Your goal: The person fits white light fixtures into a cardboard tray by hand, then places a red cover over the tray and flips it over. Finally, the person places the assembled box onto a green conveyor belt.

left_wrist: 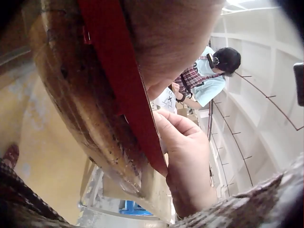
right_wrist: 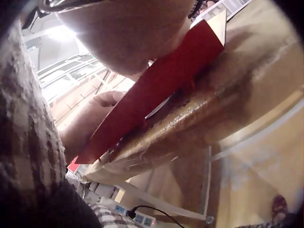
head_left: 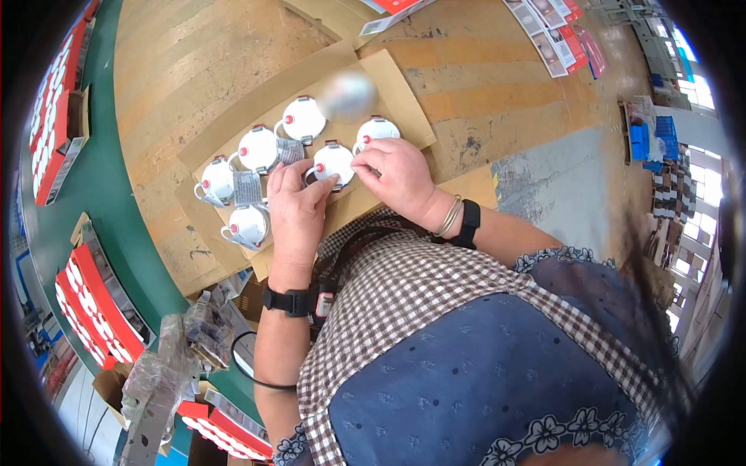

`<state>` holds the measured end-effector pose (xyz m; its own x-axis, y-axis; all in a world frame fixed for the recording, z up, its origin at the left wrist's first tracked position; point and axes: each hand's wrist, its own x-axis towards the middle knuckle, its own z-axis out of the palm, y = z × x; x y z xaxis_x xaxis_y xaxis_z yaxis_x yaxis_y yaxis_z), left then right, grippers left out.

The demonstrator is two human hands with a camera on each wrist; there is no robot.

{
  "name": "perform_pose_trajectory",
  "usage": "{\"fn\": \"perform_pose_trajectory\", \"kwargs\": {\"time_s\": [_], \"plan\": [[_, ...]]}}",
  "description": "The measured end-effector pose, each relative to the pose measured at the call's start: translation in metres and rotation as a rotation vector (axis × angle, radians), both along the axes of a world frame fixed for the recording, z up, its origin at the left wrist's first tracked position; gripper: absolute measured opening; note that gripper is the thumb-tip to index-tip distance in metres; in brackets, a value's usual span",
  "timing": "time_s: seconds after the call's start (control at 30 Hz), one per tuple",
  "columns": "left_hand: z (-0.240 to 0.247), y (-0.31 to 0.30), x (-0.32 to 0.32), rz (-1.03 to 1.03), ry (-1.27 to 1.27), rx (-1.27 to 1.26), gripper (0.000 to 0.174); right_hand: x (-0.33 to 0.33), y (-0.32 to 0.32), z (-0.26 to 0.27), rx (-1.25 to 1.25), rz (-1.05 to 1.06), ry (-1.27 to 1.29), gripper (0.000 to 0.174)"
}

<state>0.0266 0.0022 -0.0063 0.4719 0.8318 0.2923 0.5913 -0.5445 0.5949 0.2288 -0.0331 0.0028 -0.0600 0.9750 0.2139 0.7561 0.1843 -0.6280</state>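
Observation:
Several white round downlights, each with a red centre piece, a white cable loop and metal spring clips, stand in an open carton with brown inside walls. In the head view my left hand pinches the left edge of the middle downlight between thumb and fingers. Curled at that light's right side is my right hand, thumb and forefinger close together; I cannot tell what lies between them. Another downlight stands just beyond the right hand. The carton's red outer wall hides most of both hands' work in the wrist views.
The carton lies on a worn wooden table. Printed red-and-white cartons lie at the far right. Along the left, a green surface bears red cartons of white round items. In the left wrist view another person works opposite.

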Motion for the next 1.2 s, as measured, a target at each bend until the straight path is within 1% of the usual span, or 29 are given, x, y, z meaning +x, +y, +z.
{"fn": "perform_pose_trajectory", "kwargs": {"time_s": [0.1,0.2,0.4,1.03,1.2], "plan": [[0.0013,0.0002,0.0009,-0.006,-0.006,0.005,0.02,0.0001,-0.0015,-0.0011,-0.02,-0.029,-0.017,0.007],[-0.0003,0.0002,0.0,-0.003,-0.006,0.007,0.021,-0.0014,-0.0003,-0.0013,0.019,-0.028,0.003,0.006],[0.001,-0.0002,0.0001,-0.003,-0.008,-0.014,0.021,-0.0034,-0.0015,-0.0018,-0.004,-0.055,-0.006,0.006],[0.0013,0.0003,0.0006,0.005,-0.012,-0.009,0.019,-0.0059,-0.0023,-0.0026,-0.023,-0.084,-0.007,0.007],[0.0014,0.0,-0.0001,-0.005,-0.02,-0.017,0.022,-0.0043,-0.0021,-0.0011,-0.042,-0.078,0.012,0.006]]}}
